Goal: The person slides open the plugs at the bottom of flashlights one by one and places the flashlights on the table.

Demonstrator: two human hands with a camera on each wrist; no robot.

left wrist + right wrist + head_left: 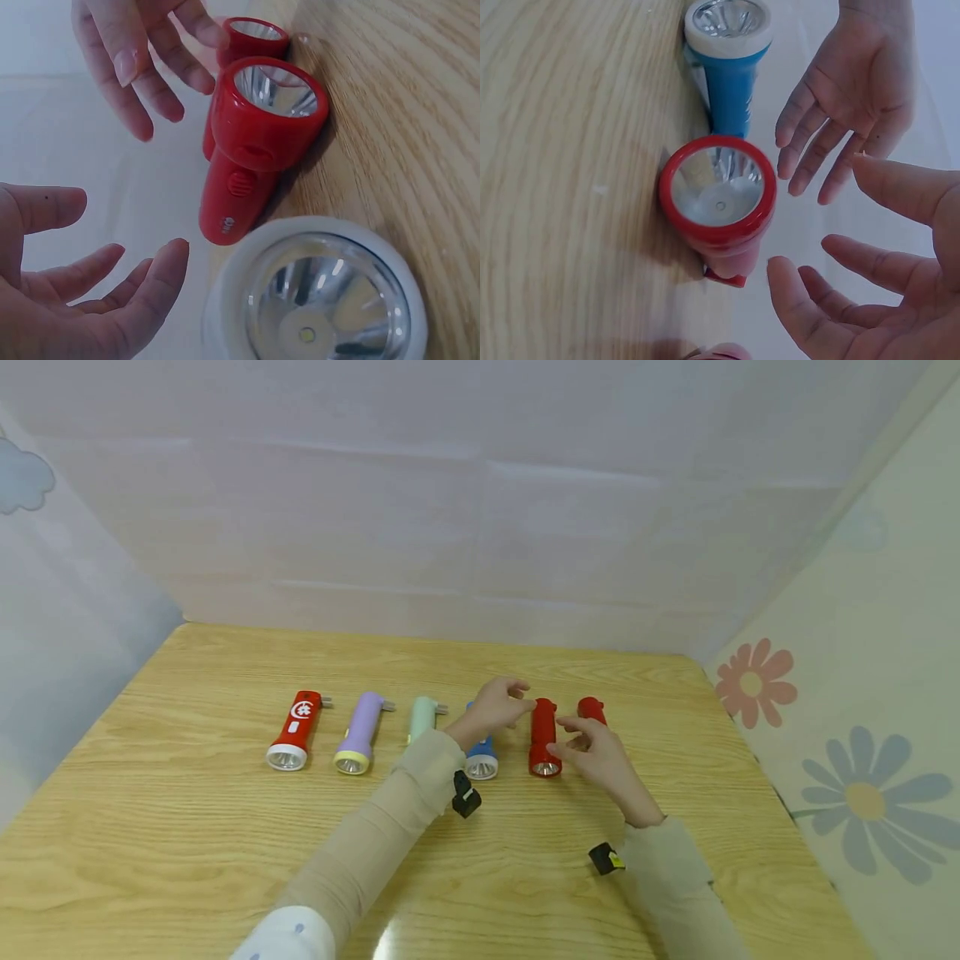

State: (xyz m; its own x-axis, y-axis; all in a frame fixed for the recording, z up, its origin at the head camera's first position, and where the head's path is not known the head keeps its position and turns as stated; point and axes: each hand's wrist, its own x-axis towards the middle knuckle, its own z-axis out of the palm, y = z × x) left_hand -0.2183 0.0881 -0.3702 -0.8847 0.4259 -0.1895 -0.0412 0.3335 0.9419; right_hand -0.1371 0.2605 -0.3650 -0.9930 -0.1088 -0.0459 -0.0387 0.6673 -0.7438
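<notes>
A red flashlight (543,735) lies on the table between my two hands, its lens end toward me. My left hand (493,706) hovers left of its far end, fingers spread and loosely bent, holding nothing. On the other side, my right hand (598,758) is near the lens end, thumb and fingers apart. Both wrist views show gaps between the fingers and this flashlight (244,169). Beneath my left forearm and hand, a blue flashlight with a white rim (482,766) is partly hidden. A second red flashlight (592,708) sits behind my right hand, mostly covered by it.
Farther left in the same row lie a red flashlight with a white rim (297,729), a purple one with a yellow rim (360,732) and a pale green one (422,717), partly behind my left sleeve. The wooden table (187,827) meets pale wall sheets at the back and right.
</notes>
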